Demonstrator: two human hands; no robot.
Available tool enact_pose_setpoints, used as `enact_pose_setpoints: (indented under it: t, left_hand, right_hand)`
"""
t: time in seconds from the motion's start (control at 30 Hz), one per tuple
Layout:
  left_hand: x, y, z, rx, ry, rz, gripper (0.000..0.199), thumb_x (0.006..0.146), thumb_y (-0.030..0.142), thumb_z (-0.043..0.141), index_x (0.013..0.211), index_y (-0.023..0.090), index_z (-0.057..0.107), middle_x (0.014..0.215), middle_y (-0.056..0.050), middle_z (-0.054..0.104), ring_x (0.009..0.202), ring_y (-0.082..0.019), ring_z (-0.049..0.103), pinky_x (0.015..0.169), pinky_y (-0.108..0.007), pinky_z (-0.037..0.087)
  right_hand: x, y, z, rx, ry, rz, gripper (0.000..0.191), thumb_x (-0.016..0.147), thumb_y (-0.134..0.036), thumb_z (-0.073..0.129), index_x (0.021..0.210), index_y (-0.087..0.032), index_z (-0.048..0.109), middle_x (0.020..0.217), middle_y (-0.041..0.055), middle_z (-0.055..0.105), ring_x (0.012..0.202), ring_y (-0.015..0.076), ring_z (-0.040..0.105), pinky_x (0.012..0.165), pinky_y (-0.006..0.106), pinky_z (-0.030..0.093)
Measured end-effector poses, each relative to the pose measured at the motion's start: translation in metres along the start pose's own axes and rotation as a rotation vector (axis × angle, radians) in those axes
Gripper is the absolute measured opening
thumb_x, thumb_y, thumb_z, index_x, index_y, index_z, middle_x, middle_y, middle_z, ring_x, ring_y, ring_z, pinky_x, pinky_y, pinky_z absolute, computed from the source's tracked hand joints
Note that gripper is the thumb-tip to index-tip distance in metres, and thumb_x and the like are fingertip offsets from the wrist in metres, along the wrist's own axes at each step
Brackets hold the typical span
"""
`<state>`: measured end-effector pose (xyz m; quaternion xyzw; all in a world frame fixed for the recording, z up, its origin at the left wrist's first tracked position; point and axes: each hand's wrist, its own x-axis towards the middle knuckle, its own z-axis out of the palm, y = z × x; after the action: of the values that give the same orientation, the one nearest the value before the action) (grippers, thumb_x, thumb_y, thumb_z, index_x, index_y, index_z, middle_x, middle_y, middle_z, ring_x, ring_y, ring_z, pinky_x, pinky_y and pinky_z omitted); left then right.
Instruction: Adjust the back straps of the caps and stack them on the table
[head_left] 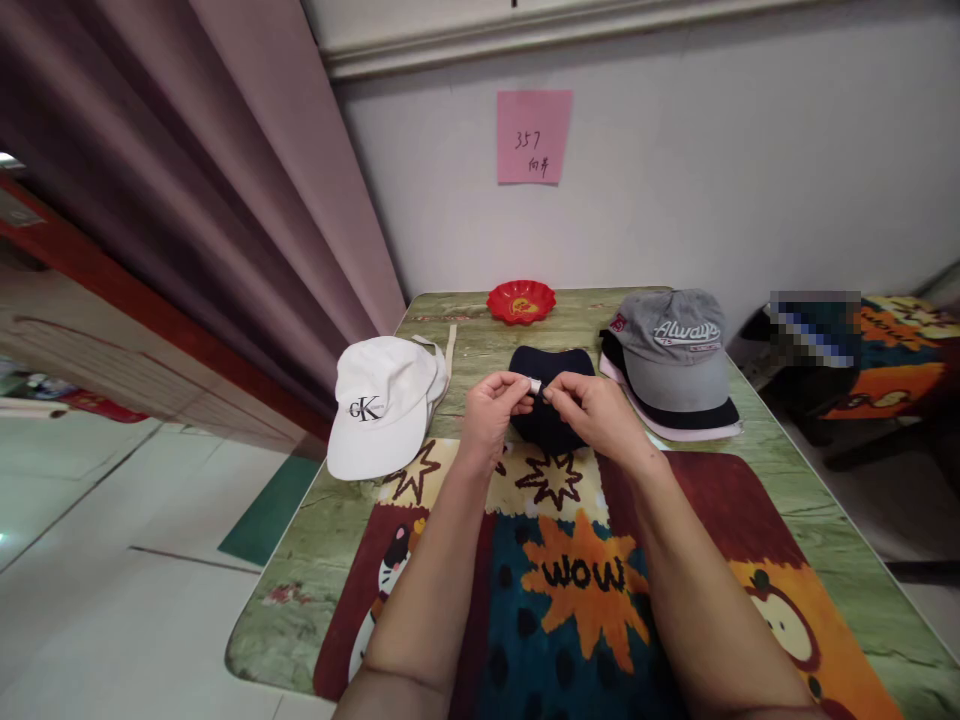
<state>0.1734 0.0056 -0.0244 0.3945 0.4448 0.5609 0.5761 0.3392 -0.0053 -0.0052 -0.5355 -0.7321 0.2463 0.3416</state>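
Note:
A dark navy cap (pixel 551 360) lies on the table in front of me, partly covered by my hands. Over it, my left hand (pixel 491 408) is closed in a pinch at a small silvery buckle (pixel 535 386) on the cap's strap. My right hand (pixel 596 408) faces it from the other side, thumb and finger pinched on the dark strap end. The fingertips of both hands are close together, and much of the strap is hidden behind them.
White caps (pixel 386 390) sit to the left, with a strap sticking up. On the right is a stack topped by a grey cap (pixel 679 345). A red scalloped dish (pixel 521 302) stands at the back. A patterned mat (pixel 517 600) covers the table's near part.

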Motion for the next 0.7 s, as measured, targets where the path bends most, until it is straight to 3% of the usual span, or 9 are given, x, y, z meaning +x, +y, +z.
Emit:
enact_pose_setpoints:
  t: [0.23, 0.5, 0.7]
  left_hand:
    - [-0.0011, -0.0008, 0.0001, 0.059, -0.036, -0.007, 0.030, 0.066, 0.039, 0.085, 0.079, 0.015, 0.072, 0.069, -0.001, 0.070, 0.059, -0.010, 0.063, 0.061, -0.023, 0.053]
    - [-0.0003, 0.0000, -0.0004, 0.092, -0.051, -0.012, 0.030, 0.066, 0.039, 0.085, 0.080, 0.014, 0.076, 0.072, -0.003, 0.072, 0.061, -0.010, 0.062, 0.062, -0.023, 0.051]
    - [0.0033, 0.0035, -0.0047, 0.037, 0.057, 0.049, 0.027, 0.065, 0.036, 0.085, 0.075, 0.015, 0.073, 0.069, -0.002, 0.069, 0.059, -0.009, 0.059, 0.060, -0.022, 0.049]
  right_hand:
    - [-0.0001, 0.0032, -0.0026, -0.058, -0.011, -0.041, 0.027, 0.095, -0.034, 0.053, 0.077, -0.022, 0.067, 0.064, 0.0006, 0.065, 0.058, 0.0162, 0.054, 0.061, 0.028, 0.031]
    - [0.0009, 0.0019, 0.0023, -0.063, 0.066, -0.020, 0.027, 0.095, -0.038, 0.055, 0.077, -0.022, 0.068, 0.065, 0.0014, 0.065, 0.058, 0.0159, 0.052, 0.061, 0.029, 0.031]
    - [-0.0018, -0.0021, -0.0030, 0.002, 0.104, 0.036, 0.024, 0.089, -0.045, 0.063, 0.088, -0.023, 0.070, 0.065, -0.0007, 0.065, 0.054, 0.0142, 0.049, 0.056, 0.028, 0.030]
